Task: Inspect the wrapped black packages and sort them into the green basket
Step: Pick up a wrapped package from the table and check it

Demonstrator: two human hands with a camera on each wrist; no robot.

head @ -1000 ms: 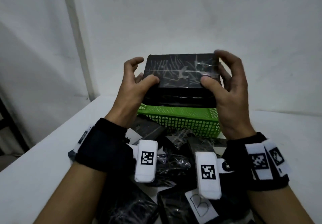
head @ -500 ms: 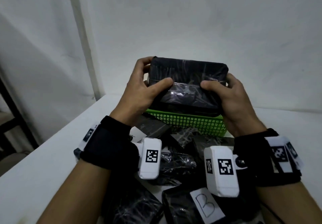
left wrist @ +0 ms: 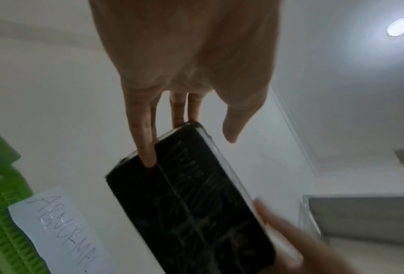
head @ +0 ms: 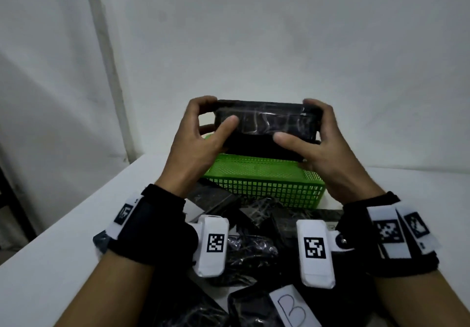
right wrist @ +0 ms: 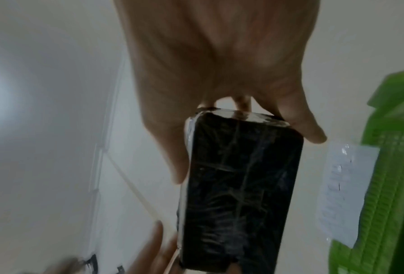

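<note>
Gripping both ends, the left hand [head: 195, 146] and right hand [head: 328, 154] have tilted the wrapped black package [head: 267, 123] flatter above the green basket [head: 264, 187].

The black package [head: 264, 126] has shiny, crinkly clear plastic wrap. The green basket [head: 264, 187] is plastic mesh. The table [head: 50, 263] looks smooth and matt.
</note>
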